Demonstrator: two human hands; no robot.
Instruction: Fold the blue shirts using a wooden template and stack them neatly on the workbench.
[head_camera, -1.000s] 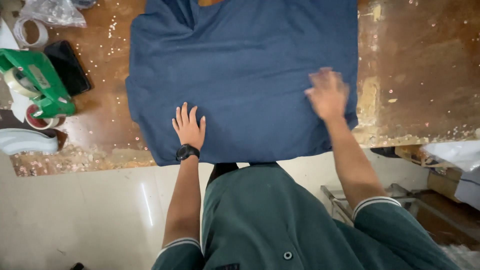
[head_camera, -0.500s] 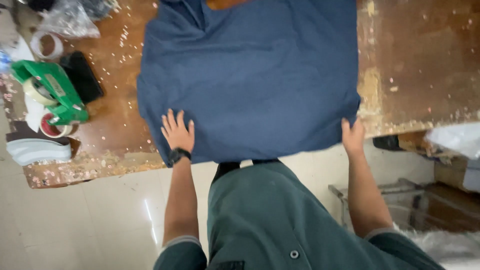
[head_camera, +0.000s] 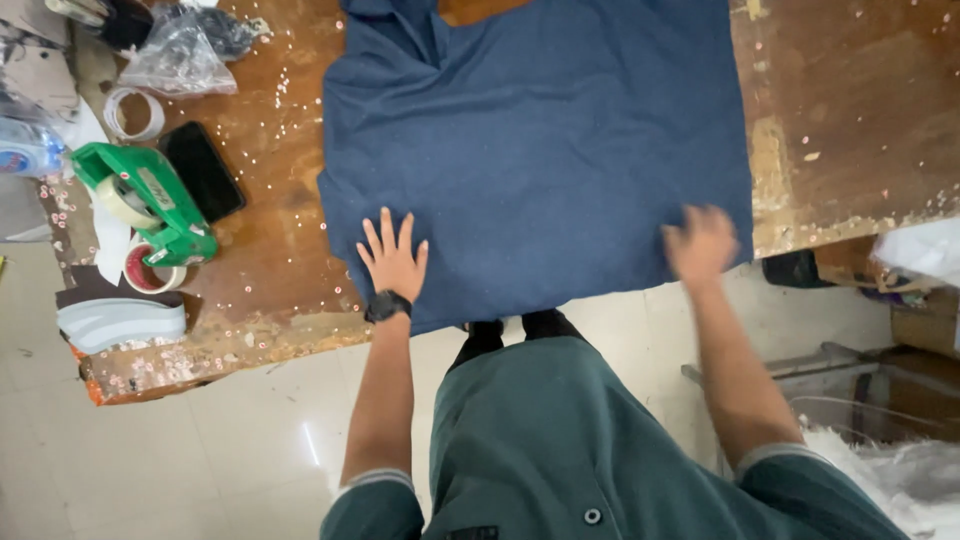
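A dark blue knit fabric garment (head_camera: 540, 150) lies spread flat on a worn brown wooden table (head_camera: 850, 100), filling the middle of the view from the 12 o'clock edge down to the near table edge at 6 o'clock. Its long axis runs from 12 to 6 o'clock, with the bunched, folded end that looks like a neck or collar pointing toward 12 o'clock and the straight hem hanging slightly over the table edge toward the person. The left hand (head_camera: 393, 258) lies palm down on the cloth near its 7 o'clock corner, fingers spread wide and flat, holding nothing; a black wristwatch (head_camera: 387, 305) sits on that wrist. The right hand (head_camera: 700, 243) is at the 5 o'clock corner of the garment, blurred; it appears open over the hem, though whether it pinches the cloth cannot be told. At 9 o'clock from the garment, well apart from it, stands a green plastic tape dispenser (head_camera: 150, 200), with a black flat phone (head_camera: 202, 170) just beside it toward the cloth. A clear crumpled plastic bag (head_camera: 180, 55) rests toward 10 o'clock near the table's far corner. The person wears a green shirt (head_camera: 560, 440) at 6 o'clock.
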